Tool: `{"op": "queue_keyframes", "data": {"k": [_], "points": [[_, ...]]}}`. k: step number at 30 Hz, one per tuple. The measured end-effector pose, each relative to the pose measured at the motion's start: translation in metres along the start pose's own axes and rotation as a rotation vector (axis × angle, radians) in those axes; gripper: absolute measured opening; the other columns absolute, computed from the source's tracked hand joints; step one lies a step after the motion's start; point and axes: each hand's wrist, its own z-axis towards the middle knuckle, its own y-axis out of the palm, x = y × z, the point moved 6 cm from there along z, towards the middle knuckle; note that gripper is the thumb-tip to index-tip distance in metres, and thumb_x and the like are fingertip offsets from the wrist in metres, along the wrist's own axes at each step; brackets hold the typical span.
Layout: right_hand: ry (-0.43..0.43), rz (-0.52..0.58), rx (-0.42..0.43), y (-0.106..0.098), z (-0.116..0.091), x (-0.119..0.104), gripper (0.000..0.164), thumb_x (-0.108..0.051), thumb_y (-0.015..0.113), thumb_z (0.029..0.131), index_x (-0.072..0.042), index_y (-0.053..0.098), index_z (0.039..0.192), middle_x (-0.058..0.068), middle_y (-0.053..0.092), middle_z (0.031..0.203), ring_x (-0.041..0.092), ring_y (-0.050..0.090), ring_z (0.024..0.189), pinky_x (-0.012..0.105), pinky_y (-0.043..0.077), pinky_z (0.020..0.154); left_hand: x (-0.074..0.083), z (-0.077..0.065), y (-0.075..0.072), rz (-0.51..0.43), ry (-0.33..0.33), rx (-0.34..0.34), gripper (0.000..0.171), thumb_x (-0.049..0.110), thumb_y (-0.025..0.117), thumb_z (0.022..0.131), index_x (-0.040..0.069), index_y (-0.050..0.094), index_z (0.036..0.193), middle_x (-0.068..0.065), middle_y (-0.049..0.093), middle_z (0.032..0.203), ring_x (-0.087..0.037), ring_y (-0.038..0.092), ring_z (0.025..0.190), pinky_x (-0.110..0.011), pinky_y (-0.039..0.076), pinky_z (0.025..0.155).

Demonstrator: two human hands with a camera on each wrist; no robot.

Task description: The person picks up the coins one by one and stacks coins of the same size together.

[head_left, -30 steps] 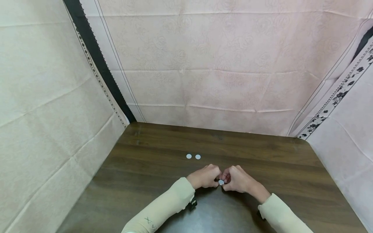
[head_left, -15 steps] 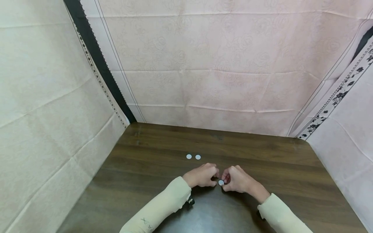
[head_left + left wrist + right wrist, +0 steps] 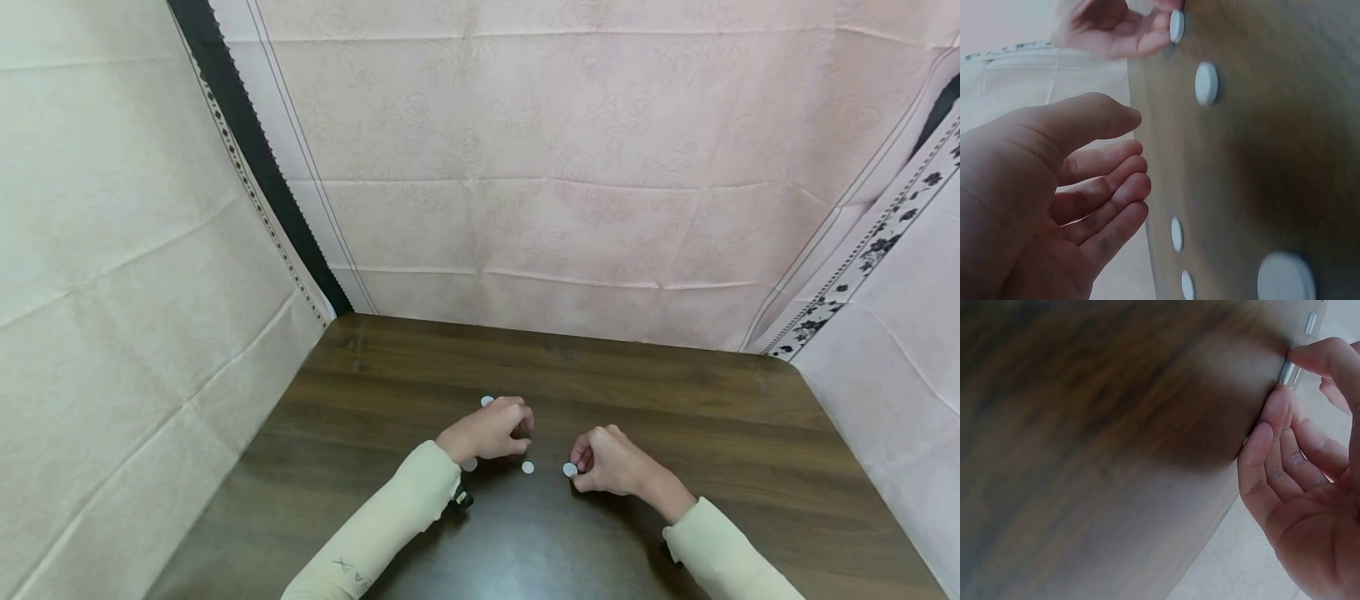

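Note:
My right hand (image 3: 611, 461) rests low on the table and pinches a small white round disc (image 3: 570, 470) by its edge; in the right wrist view that disc (image 3: 1285, 372) sits between thumb and fingertip. To the left, my left hand (image 3: 491, 429) hovers over the wood with loosely bent fingers and holds nothing. Between the hands lies another white disc (image 3: 528, 467). One more disc (image 3: 469, 464) shows beside the left wrist. Farther back a disc (image 3: 487, 401) is partly visible behind the left hand; the left wrist view shows its neighbour too, a disc (image 3: 1176, 234).
The dark brown wooden table (image 3: 405, 358) has rounded far corners. Pale patterned cloth (image 3: 562, 167) hangs behind it, with more cloth (image 3: 135, 250) at the left and right sides.
My left hand has drawn away from the right hand, leftward and slightly back, uncovering discs on the table. The right hand stays in place with its disc.

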Motion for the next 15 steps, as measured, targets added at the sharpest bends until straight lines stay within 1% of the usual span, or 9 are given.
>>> {"op": "queue_keyframes", "data": {"k": [4,9,15], "points": [[-0.001,0.006,0.003,0.000,-0.001,0.000,0.017,-0.011,0.088,0.077,-0.010,0.072,0.085,-0.006,0.068,0.077,0.001,0.060,0.070,0.021,0.053,0.064,-0.013,-0.005,-0.008,-0.003,-0.008,0.026,0.022,0.021,0.072,0.101,0.008,0.073,0.119,-0.003,0.068,0.115,-0.013,0.064,0.101,-0.026,0.057,0.090],[-0.006,-0.003,0.006,0.001,-0.002,0.000,0.018,-0.011,0.088,0.077,-0.010,0.072,0.085,-0.007,0.068,0.077,0.000,0.060,0.070,0.021,0.053,0.064,-0.030,-0.012,-0.019,-0.033,-0.020,0.053,0.025,0.018,0.073,0.100,0.004,0.072,0.120,-0.006,0.067,0.115,-0.018,0.064,0.104,-0.031,0.057,0.091],[-0.007,-0.017,0.010,0.000,0.000,-0.001,0.017,-0.011,0.088,0.077,-0.010,0.072,0.085,-0.007,0.069,0.076,0.000,0.060,0.069,0.020,0.053,0.064,-0.051,-0.014,-0.035,-0.046,-0.053,0.082,0.024,0.013,0.072,0.099,-0.001,0.071,0.119,-0.012,0.067,0.116,-0.025,0.065,0.104,-0.037,0.057,0.091]]}}
